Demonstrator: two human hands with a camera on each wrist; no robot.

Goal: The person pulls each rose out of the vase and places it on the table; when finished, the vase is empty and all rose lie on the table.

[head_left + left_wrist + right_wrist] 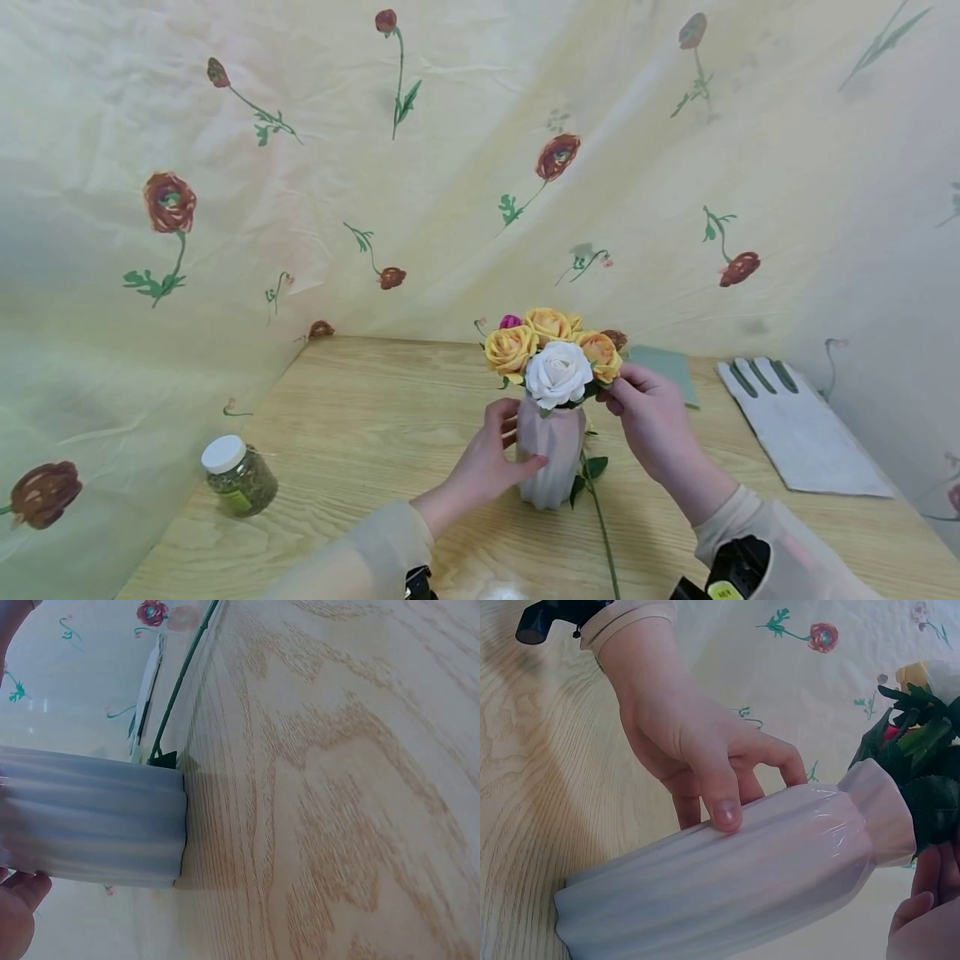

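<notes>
A pale, ribbed ceramic vase (551, 458) stands upright on the table, holding a white rose (558, 375), several yellow-orange roses (511, 350) and a magenta bloom (511, 321). My left hand (487, 454) grips the vase from its left side, thumb in front and fingers behind; the right wrist view shows this left hand (705, 750) on the vase body (780, 870). At the bouquet's right edge, my right hand (652, 412) pinches just beneath an orange rose (601, 357). Leaves (930, 802) partly hide its fingertips. A loose green stem (603, 533) with leaves lies beside the vase.
A glass jar (243, 482) with a white lid and dried green contents stands at the left. Behind the right hand lies a green sheet (663, 372). White gloves (813, 437) lie at the right. Floral fabric (450, 167) hangs behind the wooden table (360, 433).
</notes>
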